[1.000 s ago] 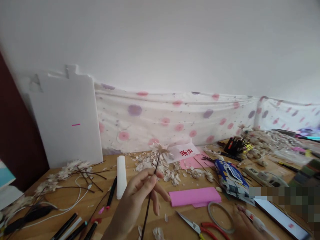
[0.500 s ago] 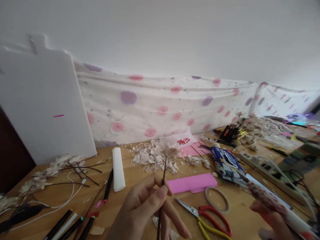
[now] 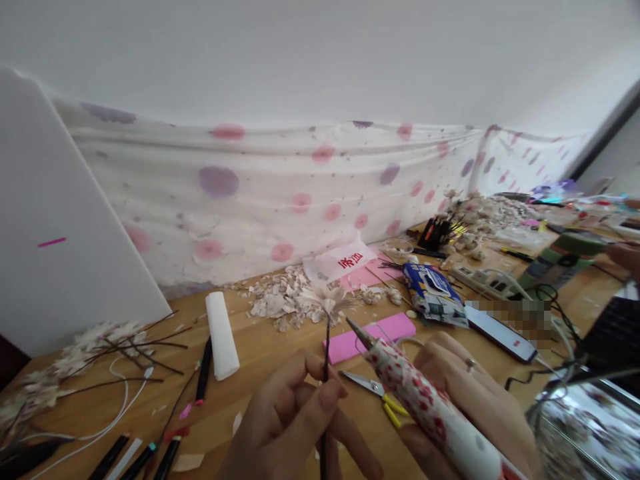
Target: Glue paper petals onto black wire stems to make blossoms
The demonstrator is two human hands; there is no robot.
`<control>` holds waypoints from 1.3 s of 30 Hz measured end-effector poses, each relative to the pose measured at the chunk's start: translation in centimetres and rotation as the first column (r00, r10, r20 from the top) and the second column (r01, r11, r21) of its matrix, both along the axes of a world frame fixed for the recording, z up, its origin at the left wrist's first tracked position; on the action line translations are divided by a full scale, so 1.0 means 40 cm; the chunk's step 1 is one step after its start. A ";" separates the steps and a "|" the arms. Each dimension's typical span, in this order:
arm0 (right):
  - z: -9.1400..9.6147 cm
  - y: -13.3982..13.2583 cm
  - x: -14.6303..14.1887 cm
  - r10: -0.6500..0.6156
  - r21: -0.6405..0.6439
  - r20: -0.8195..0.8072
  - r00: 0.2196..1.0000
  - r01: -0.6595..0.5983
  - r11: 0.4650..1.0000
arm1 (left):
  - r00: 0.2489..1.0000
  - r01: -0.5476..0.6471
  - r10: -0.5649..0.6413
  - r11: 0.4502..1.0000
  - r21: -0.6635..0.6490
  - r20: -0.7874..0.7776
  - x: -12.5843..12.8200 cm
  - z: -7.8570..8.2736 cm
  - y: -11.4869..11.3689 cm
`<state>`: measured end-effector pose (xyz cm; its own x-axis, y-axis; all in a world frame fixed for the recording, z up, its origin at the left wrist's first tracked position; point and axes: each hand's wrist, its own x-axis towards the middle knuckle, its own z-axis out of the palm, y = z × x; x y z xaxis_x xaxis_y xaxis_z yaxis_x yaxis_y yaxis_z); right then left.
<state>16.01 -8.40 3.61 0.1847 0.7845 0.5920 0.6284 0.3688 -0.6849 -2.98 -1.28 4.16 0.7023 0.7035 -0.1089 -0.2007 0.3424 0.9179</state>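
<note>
Pinched between the thumb and fingers of my left hand [image 3: 300,413] is the thin dark stem of a pale flower [image 3: 327,300], held upright with its petals spread at the top. My right hand [image 3: 470,393] is wrapped round a glue gun [image 3: 425,393] covered in a red-and-white pattern. The metal nozzle points up and left, close to the flower but apart from it. Under the glue gun, scissors [image 3: 365,381] with yellow handle parts showing lie on the table. Behind the flower is a heap of loose pale petals [image 3: 280,300].
A white paper roll [image 3: 223,337], pink paper [image 3: 400,330], a blue packet [image 3: 433,293] and a phone [image 3: 500,333] lie around my hands. Stemmed flowers [image 3: 100,353] and markers [image 3: 110,457] are at left. A power strip [image 3: 480,283] and cables stand right; a white board [image 3: 75,233] leans left.
My right hand has brought the glue gun left and up, near the flower. My left hand still holds the stem. The view has turned to the right.
</note>
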 end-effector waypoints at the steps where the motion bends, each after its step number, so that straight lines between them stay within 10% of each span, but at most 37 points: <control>1: -0.004 0.009 0.004 -0.007 0.020 0.062 0.998 0.006 1.000 | 1.000 -0.010 0.010 1.000 -0.007 -0.012 0.000 0.002 -0.004; 22: -0.035 0.035 0.023 -0.148 0.140 0.431 0.890 0.096 0.985 | 1.000 -0.016 0.016 1.000 -0.003 -0.013 -0.003 0.009 -0.007; 39: -0.034 0.032 0.019 -0.070 0.097 0.312 0.948 0.041 0.994 | 0.999 -0.030 0.032 0.995 -0.098 0.017 0.001 -0.003 -0.015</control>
<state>16.77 -7.13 2.27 0.0200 0.7206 0.6931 0.8275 0.3771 -0.4160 -2.93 -1.88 4.05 0.6830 0.7114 -0.1655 -0.2291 0.4239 0.8762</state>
